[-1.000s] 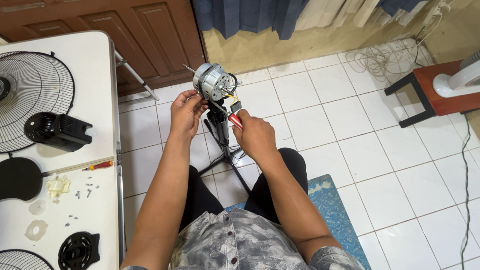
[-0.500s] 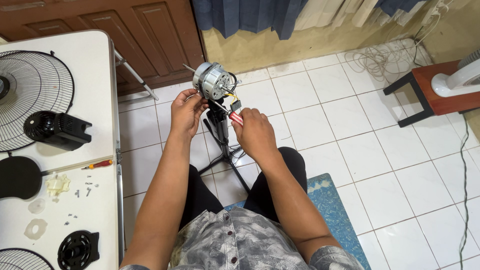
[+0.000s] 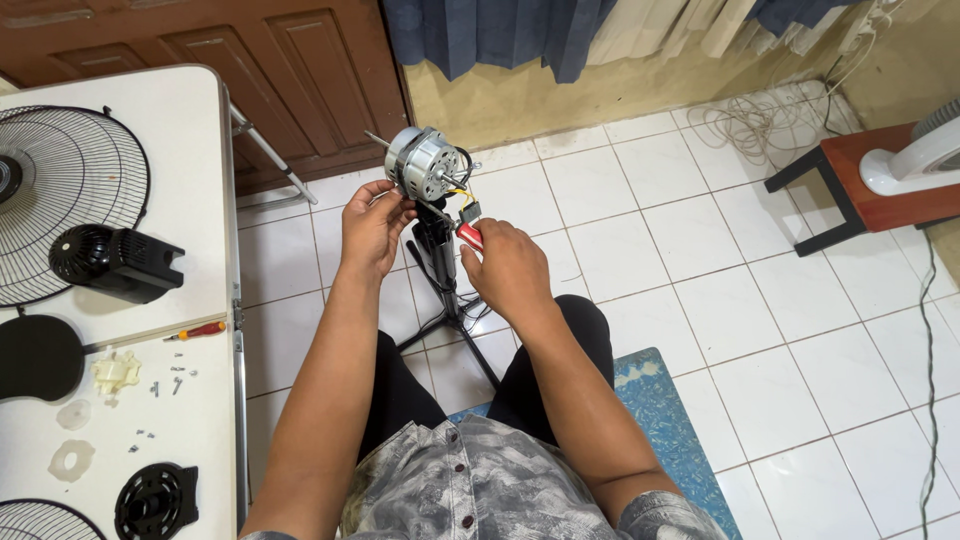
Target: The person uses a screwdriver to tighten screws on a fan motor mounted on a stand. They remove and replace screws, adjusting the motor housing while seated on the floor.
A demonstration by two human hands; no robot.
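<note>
Left hand [image 3: 372, 225] clamps the fan motor [image 3: 424, 163] atop its stand at 12 o'clock, right hand [image 3: 507, 268] shut on red-handled tool [image 3: 469, 235] w/ tip near the wires; best to brace the motor firmly & work slowly.

Fan motor [image 3: 425, 163] atop stand [image 3: 437, 262], table [image 3: 205, 140] left, stool [image 3: 855, 190] right

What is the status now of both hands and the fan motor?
Left hand steadies fan motor. Right hand grips red-handled tool below it. Nothing in the way.

motor [image 3: 425, 160]: bare shiny metal | floor [image 3: 720, 290]: glossy tile | table [image 3: 190, 130]: smooth white, maybe laminate
</note>
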